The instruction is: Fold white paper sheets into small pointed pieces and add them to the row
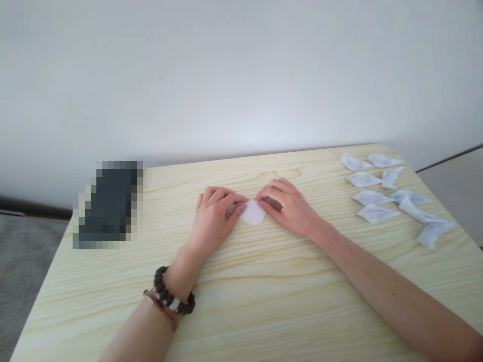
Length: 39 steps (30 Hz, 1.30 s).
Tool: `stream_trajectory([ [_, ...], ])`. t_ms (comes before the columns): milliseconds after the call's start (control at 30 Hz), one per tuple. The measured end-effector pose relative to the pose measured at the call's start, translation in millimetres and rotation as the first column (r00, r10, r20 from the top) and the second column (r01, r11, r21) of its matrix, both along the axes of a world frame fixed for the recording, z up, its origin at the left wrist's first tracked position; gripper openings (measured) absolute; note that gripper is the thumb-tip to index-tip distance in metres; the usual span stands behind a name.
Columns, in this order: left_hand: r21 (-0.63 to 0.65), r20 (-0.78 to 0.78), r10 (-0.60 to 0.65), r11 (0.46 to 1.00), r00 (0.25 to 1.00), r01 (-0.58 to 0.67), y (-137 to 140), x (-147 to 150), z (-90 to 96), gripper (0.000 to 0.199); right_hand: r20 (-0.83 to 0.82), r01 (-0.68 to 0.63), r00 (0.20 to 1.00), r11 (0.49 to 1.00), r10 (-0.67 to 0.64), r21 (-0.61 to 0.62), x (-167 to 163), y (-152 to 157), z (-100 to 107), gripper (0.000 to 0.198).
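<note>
Pinching the white paper (253, 212) with left hand (216, 213) and right hand (289, 205), I judged it light, easily creased, best held by edges beneath my fingers (234, 197).

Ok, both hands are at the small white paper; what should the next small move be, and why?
Probably press the white paper down against the table: the left hand and right hand pinch its opposite sides, well placed to crease it evenly.

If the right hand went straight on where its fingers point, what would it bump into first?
Probably the left hand. The right hand points across the white paper they both pinch, towards the left fingertips, though one view makes depth hard to judge.
</note>
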<state>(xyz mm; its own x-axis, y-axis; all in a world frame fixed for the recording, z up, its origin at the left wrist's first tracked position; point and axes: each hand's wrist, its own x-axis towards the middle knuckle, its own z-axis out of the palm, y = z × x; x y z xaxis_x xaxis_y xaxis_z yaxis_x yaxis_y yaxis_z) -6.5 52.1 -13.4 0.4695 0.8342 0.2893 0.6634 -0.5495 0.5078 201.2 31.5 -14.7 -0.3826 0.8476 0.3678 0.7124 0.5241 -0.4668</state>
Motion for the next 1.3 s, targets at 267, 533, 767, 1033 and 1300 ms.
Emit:
stream_trajectory([
  [267,0.093,-0.005,-0.036,0.995,0.999,0.036,-2,-1,-2.7,0.015,0.014,-0.029,0.999,0.999,0.03,-0.014,0,-1,-1,0.013],
  [533,0.106,0.017,-0.077,0.992,0.997,0.075,0,-1,-2.5,0.017,0.017,-0.067,0.998,0.994,0.066,0.088,2,0,-1,0.015],
  [767,0.185,0.001,-0.066,0.981,0.998,0.064,-1,-1,-1.8,0.012,-0.021,-0.11,0.994,0.99,0.112,0.086,2,0,-3,0.014],
  [1033,0.406,-0.205,-0.08,0.9,0.976,0.159,-3,-1,5.6,0.009,0.063,-0.11,0.993,0.987,0.103,0.12,6,1,-2,0.02],
  [1300,0.377,-0.25,-0.098,0.906,0.963,0.191,-9,-2,7.6,0.013,0.17,-0.111,0.983,0.968,0.073,0.227,10,-7,-6,0.019],
])
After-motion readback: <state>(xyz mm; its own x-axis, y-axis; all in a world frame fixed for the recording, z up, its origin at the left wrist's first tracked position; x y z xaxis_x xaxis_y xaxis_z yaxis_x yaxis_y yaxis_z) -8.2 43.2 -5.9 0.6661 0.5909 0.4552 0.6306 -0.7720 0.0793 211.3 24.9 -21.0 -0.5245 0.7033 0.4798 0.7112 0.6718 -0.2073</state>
